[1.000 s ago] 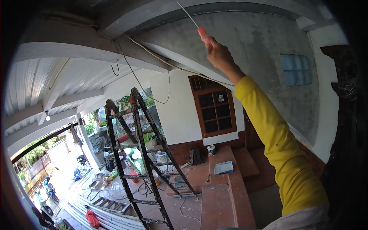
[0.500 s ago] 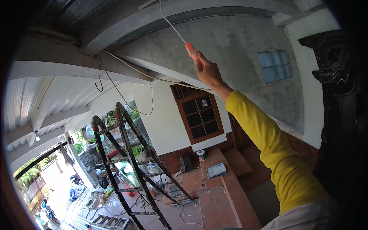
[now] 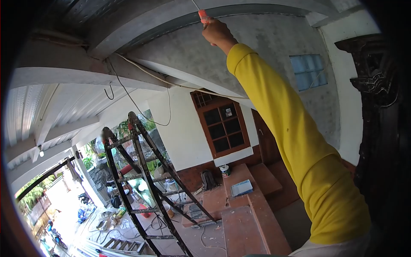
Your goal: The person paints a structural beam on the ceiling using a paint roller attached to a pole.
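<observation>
Right hand [image 3: 218, 34] clenched on orange handle [image 3: 203, 16]; rod [image 3: 195, 5] runs off the top edge. Ladder [image 3: 147, 177] stands farther left, open room between it and sleeve [image 3: 291, 137].

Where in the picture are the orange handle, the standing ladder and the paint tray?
Orange handle [image 3: 203, 16], head view: on its visible part.
Standing ladder [image 3: 150, 184], head view: on a side rail.
Paint tray [image 3: 242, 188], head view: on its inside.
</observation>
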Action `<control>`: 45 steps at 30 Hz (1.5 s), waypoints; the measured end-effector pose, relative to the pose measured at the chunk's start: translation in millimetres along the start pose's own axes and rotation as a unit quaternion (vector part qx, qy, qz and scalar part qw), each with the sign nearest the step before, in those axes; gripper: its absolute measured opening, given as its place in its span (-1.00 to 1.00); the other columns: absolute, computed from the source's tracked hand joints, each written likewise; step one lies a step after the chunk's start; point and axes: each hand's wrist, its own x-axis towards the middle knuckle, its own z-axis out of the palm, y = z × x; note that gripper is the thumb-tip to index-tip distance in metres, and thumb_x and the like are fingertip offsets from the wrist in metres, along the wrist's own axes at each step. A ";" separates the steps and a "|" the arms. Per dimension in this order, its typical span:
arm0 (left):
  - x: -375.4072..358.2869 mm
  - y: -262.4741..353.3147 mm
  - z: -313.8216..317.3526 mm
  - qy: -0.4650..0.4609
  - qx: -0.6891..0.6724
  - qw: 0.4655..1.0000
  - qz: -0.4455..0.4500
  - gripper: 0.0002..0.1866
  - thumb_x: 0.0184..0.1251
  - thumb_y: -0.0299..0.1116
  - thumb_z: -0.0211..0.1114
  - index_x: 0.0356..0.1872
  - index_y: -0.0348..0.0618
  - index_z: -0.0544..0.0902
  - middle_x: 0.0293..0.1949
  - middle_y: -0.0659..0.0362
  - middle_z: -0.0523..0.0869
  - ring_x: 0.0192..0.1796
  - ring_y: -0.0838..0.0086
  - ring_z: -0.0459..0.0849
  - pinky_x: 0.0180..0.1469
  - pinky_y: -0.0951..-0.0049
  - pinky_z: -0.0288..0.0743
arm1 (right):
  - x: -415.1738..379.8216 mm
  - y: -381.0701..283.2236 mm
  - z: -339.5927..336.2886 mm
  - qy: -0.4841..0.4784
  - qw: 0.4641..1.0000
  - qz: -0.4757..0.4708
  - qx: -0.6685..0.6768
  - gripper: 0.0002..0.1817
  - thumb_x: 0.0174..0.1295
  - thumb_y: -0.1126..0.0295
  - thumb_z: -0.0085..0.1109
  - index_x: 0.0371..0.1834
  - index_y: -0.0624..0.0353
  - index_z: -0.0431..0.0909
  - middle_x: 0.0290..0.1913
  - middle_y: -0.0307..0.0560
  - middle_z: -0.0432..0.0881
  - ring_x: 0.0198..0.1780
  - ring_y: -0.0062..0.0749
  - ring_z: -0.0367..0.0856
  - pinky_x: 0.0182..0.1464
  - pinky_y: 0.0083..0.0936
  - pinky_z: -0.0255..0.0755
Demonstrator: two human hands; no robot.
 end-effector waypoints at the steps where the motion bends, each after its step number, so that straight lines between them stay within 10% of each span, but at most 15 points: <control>1: 1.8 0.5 0.1 0.000 0.000 1.000 0.004 -0.49 0.18 -0.31 0.42 0.15 -0.29 0.55 0.13 -0.14 0.60 0.20 0.04 0.55 0.24 0.20 0.40 | -6.8 2.2 0.8 -0.001 1.000 -0.002 0.002 -0.54 0.33 0.24 -0.12 0.32 -0.20 0.36 -0.11 -0.09 0.72 -0.22 -0.24 0.74 0.03 -0.31 0.53; 3: 2.2 0.2 1.1 -0.004 -0.004 1.000 0.010 -0.47 0.17 -0.31 0.42 0.15 -0.29 0.55 0.14 -0.15 0.59 0.20 0.03 0.55 0.24 0.20 0.40 | -29.5 37.2 11.5 0.041 0.998 -0.056 -0.011 -0.52 0.39 0.12 -0.08 0.35 -0.05 0.34 -0.22 0.07 0.70 -0.46 -0.18 0.70 -0.26 -0.31 0.59; 10: -4.3 2.2 11.3 -0.029 -0.016 0.999 0.019 -0.43 0.14 -0.30 0.44 0.18 -0.29 0.52 0.16 -0.17 0.57 0.22 0.00 0.53 0.25 0.18 0.40 | -106.0 107.6 5.9 0.094 0.992 -0.042 -0.069 -0.55 0.38 0.14 -0.08 0.33 -0.13 0.31 -0.14 0.22 0.68 -0.06 0.25 0.64 0.01 0.00 0.53; 22: 32.7 15.4 20.5 -0.053 -0.003 0.997 0.059 -0.35 0.10 -0.30 0.46 0.23 -0.30 0.48 0.19 -0.20 0.53 0.25 -0.06 0.50 0.27 0.15 0.38 | 2.4 46.0 -51.5 0.026 0.998 -0.017 -0.059 -0.55 0.31 0.15 -0.06 0.27 -0.14 0.42 -0.32 0.01 0.70 -0.41 -0.22 0.69 -0.16 -0.29 0.54; 30: 35.6 17.2 34.6 -0.089 -0.016 0.992 0.085 -0.30 0.08 -0.30 0.48 0.26 -0.31 0.45 0.22 -0.23 0.51 0.27 -0.10 0.48 0.28 0.13 0.38 | -104.1 167.9 -52.8 0.142 0.985 -0.100 -0.014 -0.45 0.40 0.13 -0.07 0.43 0.03 0.28 0.04 0.25 0.62 0.14 0.10 0.57 0.15 -0.18 0.46; 37: 63.7 27.5 50.7 -0.120 -0.005 0.985 0.126 -0.26 0.05 -0.29 0.50 0.29 -0.31 0.42 0.24 -0.25 0.49 0.28 -0.14 0.46 0.30 0.12 0.37 | -71.2 134.7 -116.3 0.100 0.994 0.044 0.023 -0.51 0.41 0.16 -0.10 0.36 0.04 0.38 -0.34 0.10 0.67 -0.58 -0.18 0.63 -0.36 -0.31 0.56; 45: 169.6 106.7 65.7 -0.106 0.032 0.940 0.323 -0.21 0.02 -0.29 0.51 0.32 -0.32 0.39 0.26 -0.27 0.46 0.30 -0.17 0.44 0.31 0.10 0.36 | 58.7 90.3 -140.0 0.082 0.997 -0.006 -0.004 -0.59 0.29 0.15 -0.06 0.14 0.05 0.51 -0.34 0.06 0.68 -0.59 -0.22 0.61 -0.31 -0.36 0.55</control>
